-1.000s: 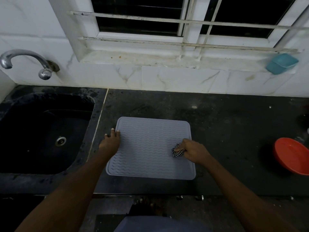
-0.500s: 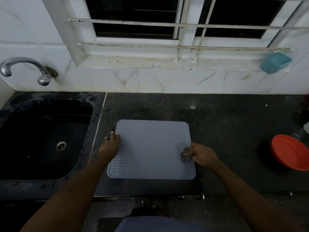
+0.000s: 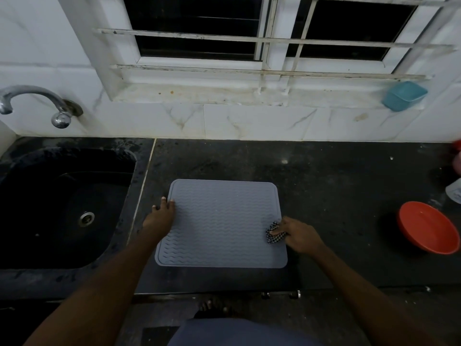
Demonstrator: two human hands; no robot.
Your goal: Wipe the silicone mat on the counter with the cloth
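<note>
A grey silicone mat [image 3: 222, 221] with a wavy ribbed surface lies flat on the dark counter [image 3: 336, 186]. My left hand [image 3: 161, 216] rests on the mat's left edge, fingers straight and pointing away from me. My right hand [image 3: 298, 234] grips a small black-and-white checked cloth [image 3: 274, 233], bunched up, at the mat's right edge. The cloth touches the mat near its lower right part.
A black sink [image 3: 62, 208] with a drain lies left of the counter, a metal tap [image 3: 37, 101] above it. A red bowl [image 3: 427, 227] stands at the right. A teal container [image 3: 404, 95] sits on the window sill. A pale object [image 3: 455, 193] shows at the right edge.
My right hand slid the cloth rightward across the mat to its right edge. My left hand stayed on the left edge.
</note>
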